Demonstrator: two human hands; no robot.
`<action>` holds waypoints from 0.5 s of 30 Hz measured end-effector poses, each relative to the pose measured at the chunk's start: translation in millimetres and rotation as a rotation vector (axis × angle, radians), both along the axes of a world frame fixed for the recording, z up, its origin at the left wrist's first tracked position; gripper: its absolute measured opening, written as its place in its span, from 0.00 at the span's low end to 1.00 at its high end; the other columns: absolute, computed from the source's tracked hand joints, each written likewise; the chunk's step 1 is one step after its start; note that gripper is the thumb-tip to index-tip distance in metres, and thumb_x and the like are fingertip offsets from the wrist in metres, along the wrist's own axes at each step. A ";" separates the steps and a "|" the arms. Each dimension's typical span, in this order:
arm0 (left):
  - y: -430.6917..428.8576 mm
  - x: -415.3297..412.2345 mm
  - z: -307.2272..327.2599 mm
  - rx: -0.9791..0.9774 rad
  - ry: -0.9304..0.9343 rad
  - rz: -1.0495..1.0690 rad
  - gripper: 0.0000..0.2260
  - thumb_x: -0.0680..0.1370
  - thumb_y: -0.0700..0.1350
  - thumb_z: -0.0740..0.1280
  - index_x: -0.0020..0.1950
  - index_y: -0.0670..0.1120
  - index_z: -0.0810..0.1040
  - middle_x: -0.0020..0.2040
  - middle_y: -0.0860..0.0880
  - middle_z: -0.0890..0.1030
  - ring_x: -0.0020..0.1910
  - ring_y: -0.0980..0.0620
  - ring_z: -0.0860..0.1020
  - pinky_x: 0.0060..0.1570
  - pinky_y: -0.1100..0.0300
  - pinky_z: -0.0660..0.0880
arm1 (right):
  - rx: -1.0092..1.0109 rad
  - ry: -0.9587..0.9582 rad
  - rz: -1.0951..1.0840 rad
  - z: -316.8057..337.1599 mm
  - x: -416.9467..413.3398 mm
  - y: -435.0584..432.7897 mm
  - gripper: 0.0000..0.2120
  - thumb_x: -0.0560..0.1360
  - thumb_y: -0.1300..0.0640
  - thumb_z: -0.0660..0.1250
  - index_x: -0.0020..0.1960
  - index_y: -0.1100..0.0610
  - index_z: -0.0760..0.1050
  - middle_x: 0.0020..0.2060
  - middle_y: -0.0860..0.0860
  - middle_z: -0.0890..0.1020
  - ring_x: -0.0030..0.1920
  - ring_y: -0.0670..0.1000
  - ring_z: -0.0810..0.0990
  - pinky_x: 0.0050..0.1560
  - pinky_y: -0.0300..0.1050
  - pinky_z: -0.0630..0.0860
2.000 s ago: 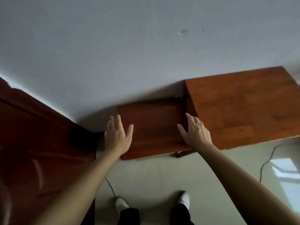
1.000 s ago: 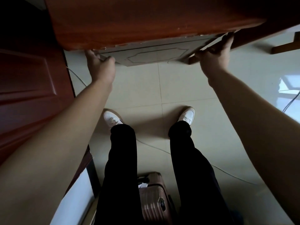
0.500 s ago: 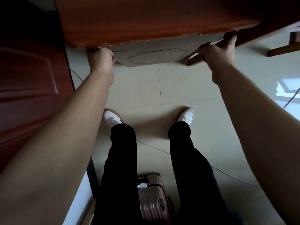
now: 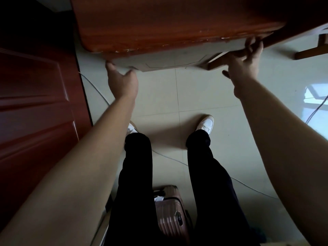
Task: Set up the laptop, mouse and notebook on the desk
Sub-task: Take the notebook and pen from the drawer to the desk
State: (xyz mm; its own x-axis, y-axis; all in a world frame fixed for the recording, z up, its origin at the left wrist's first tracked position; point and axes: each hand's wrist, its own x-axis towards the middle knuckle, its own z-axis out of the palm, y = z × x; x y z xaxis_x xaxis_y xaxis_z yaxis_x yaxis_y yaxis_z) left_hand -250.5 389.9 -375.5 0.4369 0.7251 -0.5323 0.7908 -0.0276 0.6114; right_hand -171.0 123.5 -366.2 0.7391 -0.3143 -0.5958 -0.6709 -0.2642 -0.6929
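Red-brown wood bench (image 4: 177,23) fills the top of the view, w/ a grey panel (image 4: 168,59) under its front edge. L hand (image 4: 122,80) is wide, thumb & fingers spread, tips touching the panel's left end. R hand (image 4: 245,66) is wide too, fingers up against the bench edge on the right. Pink suitcase (image 4: 170,215) sits on the floor (image 4: 213,95) between the legs (image 4: 204,166).

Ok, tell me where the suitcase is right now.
In the head view, the pink suitcase sits on the floor at bottom centre, between the person's black trouser legs.
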 end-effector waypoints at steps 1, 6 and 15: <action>-6.6 -6.6 0.9 0.018 0.015 0.014 0.29 0.73 0.38 0.64 0.74 0.46 0.66 0.68 0.48 0.75 0.65 0.45 0.76 0.63 0.48 0.75 | 0.008 0.011 -0.010 -1.1 -9.7 -4.0 0.46 0.67 0.60 0.69 0.79 0.44 0.52 0.70 0.42 0.70 0.41 0.40 0.81 0.51 0.54 0.84; -23.2 -42.9 -2.0 -0.109 0.046 0.201 0.27 0.73 0.37 0.63 0.73 0.47 0.68 0.65 0.47 0.79 0.61 0.40 0.80 0.59 0.44 0.78 | -0.008 0.116 -0.053 -6.5 -66.9 -20.6 0.44 0.68 0.57 0.71 0.78 0.43 0.53 0.73 0.49 0.67 0.39 0.41 0.80 0.53 0.54 0.84; -18.3 -57.6 18.0 -0.485 0.070 0.381 0.26 0.76 0.28 0.55 0.73 0.44 0.66 0.57 0.46 0.80 0.53 0.48 0.83 0.49 0.53 0.82 | 0.213 0.292 -0.209 2.9 -90.6 -10.9 0.32 0.74 0.70 0.65 0.71 0.48 0.60 0.64 0.54 0.76 0.60 0.55 0.81 0.53 0.53 0.84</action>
State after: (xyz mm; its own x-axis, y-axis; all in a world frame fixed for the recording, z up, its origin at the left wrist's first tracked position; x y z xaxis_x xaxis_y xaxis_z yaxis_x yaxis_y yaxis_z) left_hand -308.2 371.6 -357.5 0.1472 0.4917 -0.8582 0.7291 0.5324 0.4301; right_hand -261.6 112.6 -363.4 0.4626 -0.2868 -0.8389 -0.8715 0.0268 -0.4897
